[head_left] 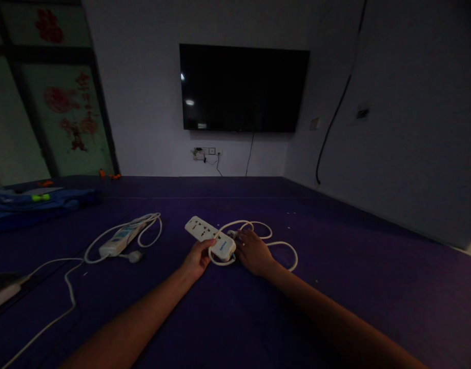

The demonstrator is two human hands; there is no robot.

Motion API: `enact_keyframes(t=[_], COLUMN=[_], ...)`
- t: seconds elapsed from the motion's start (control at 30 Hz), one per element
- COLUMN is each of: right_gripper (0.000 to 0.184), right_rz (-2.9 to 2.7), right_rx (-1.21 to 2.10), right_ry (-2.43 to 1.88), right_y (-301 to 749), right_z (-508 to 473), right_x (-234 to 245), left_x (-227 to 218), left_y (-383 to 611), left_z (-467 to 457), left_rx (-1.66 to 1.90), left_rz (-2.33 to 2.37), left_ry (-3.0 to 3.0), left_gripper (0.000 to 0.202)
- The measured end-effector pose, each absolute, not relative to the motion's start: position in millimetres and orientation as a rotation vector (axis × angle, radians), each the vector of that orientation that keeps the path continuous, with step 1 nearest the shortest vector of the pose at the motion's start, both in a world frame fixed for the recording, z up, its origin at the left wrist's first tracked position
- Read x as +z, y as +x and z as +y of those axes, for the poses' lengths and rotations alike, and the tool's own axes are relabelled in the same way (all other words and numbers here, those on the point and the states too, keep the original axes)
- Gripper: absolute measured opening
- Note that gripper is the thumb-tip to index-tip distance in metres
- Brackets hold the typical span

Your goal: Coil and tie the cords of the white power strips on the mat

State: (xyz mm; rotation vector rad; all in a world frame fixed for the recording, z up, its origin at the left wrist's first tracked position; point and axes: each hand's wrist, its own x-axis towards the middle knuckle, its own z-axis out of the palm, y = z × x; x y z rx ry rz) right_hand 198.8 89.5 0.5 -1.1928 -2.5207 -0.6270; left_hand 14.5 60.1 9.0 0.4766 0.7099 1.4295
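Observation:
A white power strip [204, 230] with a row of sockets lies at a slant on the purple floor in front of me. My left hand [198, 259] grips its near edge, thumb on top and the other fingers mostly hidden underneath. The white cord [289, 248] leaves the strip's near end, loops over it and coils out to the right. My right hand [255, 252] is closed around part of that cord beside the strip's end, its fingertips partly hidden. Just beyond those fingers, what looks like the plug [231, 233] shows.
To the left lies a second power strip [122, 240] with its cord looped over it and its plug [134, 257] beside it. Another white strip [4, 297] is at the far left edge. Blue cloth [46, 202] lies behind. A television [245, 88] hangs on the wall.

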Motion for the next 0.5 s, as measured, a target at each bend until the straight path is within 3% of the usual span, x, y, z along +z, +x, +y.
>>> enact_keyframes(t=[0.3, 0.5], right_gripper=[0.047, 0.026], right_rz=[-2.230, -2.340], right_rx=[-0.980, -0.914], right_ry=[-1.393, -1.112], right_y=[240, 218], right_z=[126, 102], right_x=[-3, 7], left_x=[6, 2], left_y=[23, 23], left_z=[54, 59], left_rx=[1.381, 1.444], left_rz=[0.662, 0.681], left_ry=[0.644, 0.619], left_gripper=[0.027, 0.028])
